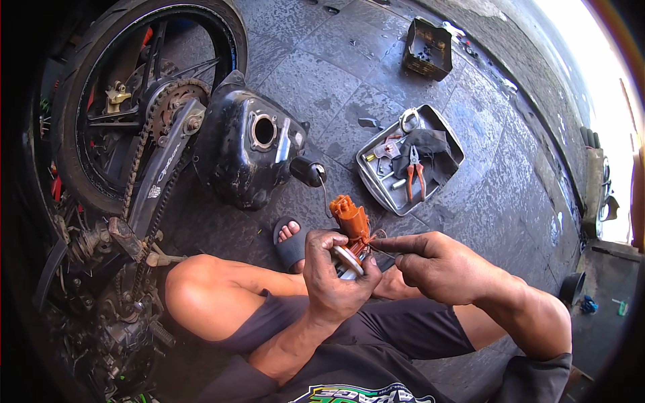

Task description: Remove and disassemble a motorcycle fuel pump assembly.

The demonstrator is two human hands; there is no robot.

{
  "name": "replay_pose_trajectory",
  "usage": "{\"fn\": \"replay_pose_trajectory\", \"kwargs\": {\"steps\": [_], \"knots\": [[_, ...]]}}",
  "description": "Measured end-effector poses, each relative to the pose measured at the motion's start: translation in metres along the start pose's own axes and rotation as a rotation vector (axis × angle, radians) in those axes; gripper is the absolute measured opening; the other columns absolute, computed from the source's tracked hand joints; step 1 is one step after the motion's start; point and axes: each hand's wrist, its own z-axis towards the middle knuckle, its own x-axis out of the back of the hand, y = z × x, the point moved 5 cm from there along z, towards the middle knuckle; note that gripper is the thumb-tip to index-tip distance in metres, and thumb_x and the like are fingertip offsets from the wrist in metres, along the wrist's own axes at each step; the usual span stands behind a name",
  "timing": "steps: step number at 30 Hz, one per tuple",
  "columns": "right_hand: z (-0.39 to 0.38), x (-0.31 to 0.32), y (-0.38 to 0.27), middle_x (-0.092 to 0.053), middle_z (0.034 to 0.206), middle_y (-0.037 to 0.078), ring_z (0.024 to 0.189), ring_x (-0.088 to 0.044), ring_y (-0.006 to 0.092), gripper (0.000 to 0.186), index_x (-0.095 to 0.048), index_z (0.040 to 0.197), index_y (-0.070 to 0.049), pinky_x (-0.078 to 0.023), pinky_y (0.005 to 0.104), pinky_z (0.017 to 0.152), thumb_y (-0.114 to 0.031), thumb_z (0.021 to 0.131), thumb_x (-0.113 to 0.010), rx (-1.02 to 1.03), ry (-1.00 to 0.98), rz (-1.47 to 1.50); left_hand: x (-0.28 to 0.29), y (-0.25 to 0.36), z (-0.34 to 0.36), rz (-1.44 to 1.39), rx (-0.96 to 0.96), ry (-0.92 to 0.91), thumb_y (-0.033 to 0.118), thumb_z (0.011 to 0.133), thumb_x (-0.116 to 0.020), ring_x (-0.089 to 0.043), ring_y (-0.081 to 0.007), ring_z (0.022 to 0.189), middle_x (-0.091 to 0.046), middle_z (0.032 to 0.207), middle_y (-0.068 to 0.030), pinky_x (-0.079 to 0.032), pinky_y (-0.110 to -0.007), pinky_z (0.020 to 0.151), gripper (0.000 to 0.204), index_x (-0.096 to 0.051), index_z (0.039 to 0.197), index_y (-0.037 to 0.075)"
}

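My left hand (336, 275) is closed around the pale round base of an orange pump assembly (350, 218). A black cylindrical float (308, 171) stands out from the assembly on a thin bent metal arm, in front of a black fuel tank (232, 158) with a round opening. My right hand (440, 269) has its index finger stretched to thin wires at the orange housing, other fingers curled; whether they hold anything is unclear. Beyond the assembly, a metal tray (366, 180) holds red-handled pliers (415, 178), dark cloth and small parts.
A motorcycle rear wheel (70, 134) with chain and sprocket and a greasy engine (127, 329) line my left side. A dark parts box (427, 70) sits at the back. My bare legs and a grey sandal (285, 252) are below. A black container (572, 287) lies at the right.
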Motion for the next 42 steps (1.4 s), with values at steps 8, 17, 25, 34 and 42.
{"fn": "replay_pose_trajectory", "kwargs": {"steps": [8,17,25,34,42], "knots": [[0.013,-0.038,0.031,-0.060,0.090,0.001,0.080,-0.052,0.0041,0.046,-0.046,0.146,0.007,-0.047,0.0215,0.071,-0.001,0.101,-0.041,0.296,0.237,0.315,-0.009,-0.002,-0.003,-0.026,0.040,0.085,0.010,0.076,-0.079,-0.057,-0.0242,0.090,-0.050,0.102,-0.0137,-0.050,-0.037,0.078,0.050,-0.045,0.111,0.000],[0.008,-0.049,0.028,-0.069,0.096,0.033,0.087,-0.074,0.0382,0.048,-0.047,0.144,0.005,-0.056,0.0416,0.079,-0.004,0.097,-0.051,0.392,0.409,0.122,-0.011,-0.013,-0.008,-0.213,0.032,0.186,0.016,0.084,-0.070,-0.055,-0.0222,0.094,-0.048,0.104,-0.0135,-0.049,-0.037,0.086,0.040,-0.043,0.109,0.002],[-0.008,-0.058,0.017,-0.063,0.077,0.027,0.065,-0.060,0.0384,0.054,-0.050,0.145,0.000,-0.049,0.0427,0.062,0.005,0.091,-0.055,0.532,0.572,0.070,-0.013,-0.028,-0.019,-0.498,0.157,0.142,0.010,0.081,-0.062,-0.051,-0.0196,0.105,-0.047,0.119,-0.0162,-0.045,-0.038,0.099,0.037,-0.040,0.110,0.005],[-0.022,-0.058,0.017,-0.062,0.078,0.023,0.065,-0.064,0.0396,0.058,-0.051,0.143,-0.003,-0.054,0.0461,0.059,0.001,0.086,-0.062,0.512,0.639,-0.303,-0.018,-0.023,0.001,-1.056,0.417,-0.031,0.016,0.082,-0.060,-0.060,-0.0248,0.114,-0.052,0.127,-0.0168,-0.051,-0.039,0.100,0.070,-0.033,0.144,-0.002],[-0.035,-0.074,0.009,-0.064,0.084,0.018,0.060,-0.066,0.0367,0.063,-0.050,0.145,-0.006,-0.056,0.0444,0.054,-0.004,0.084,-0.065,0.343,0.602,-0.475,-0.017,-0.045,-0.011,-0.832,0.376,0.077,0.024,0.094,-0.063,-0.070,-0.0259,0.096,-0.063,0.116,-0.0184,-0.064,-0.042,0.080,0.045,-0.049,0.130,0.003]]}}
